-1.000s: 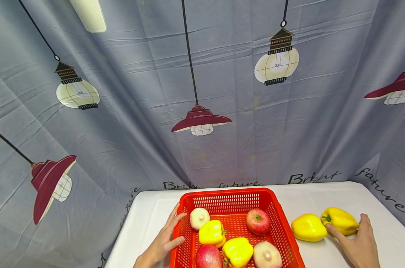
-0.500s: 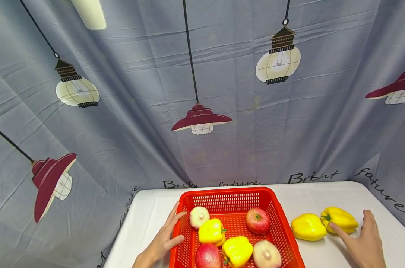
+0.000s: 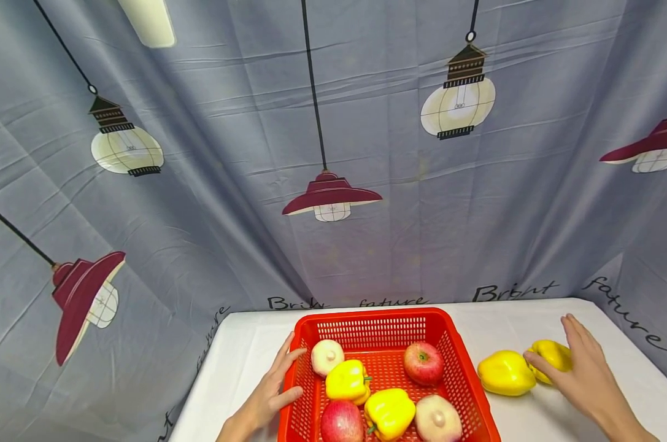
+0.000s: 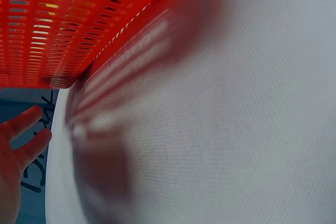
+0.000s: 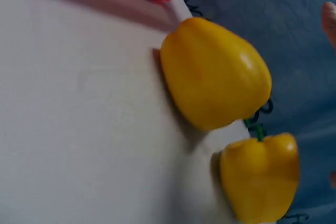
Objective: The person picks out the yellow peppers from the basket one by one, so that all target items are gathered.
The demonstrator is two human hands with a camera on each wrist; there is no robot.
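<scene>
Two yellow bell peppers lie on the white table to the right of a red plastic basket (image 3: 378,315). The nearer-to-basket pepper (image 3: 506,372) shows whole; the other pepper (image 3: 551,359) is partly hidden behind my right hand (image 3: 586,371). That hand hovers above with fingers extended, holding nothing. In the right wrist view both peppers, the left pepper (image 5: 215,74) and the stemmed pepper (image 5: 261,177), rest apart from the fingertips. My left hand (image 3: 267,393) is beside the basket's left rim, thumb and fingers spread; its fingertips are at the rim, and contact is hard to tell.
Inside the basket are a red apple (image 3: 424,363), a larger red fruit (image 3: 342,421), two yellow peppers, one being a pepper (image 3: 389,414), and two pale round items, one a pale round item (image 3: 438,418). A grey curtain (image 3: 366,258) hangs behind the table (image 3: 532,316).
My right hand has lifted off the far-right pepper and moved up and to the left, now partly covering it. The peppers and my left hand stay in place.
</scene>
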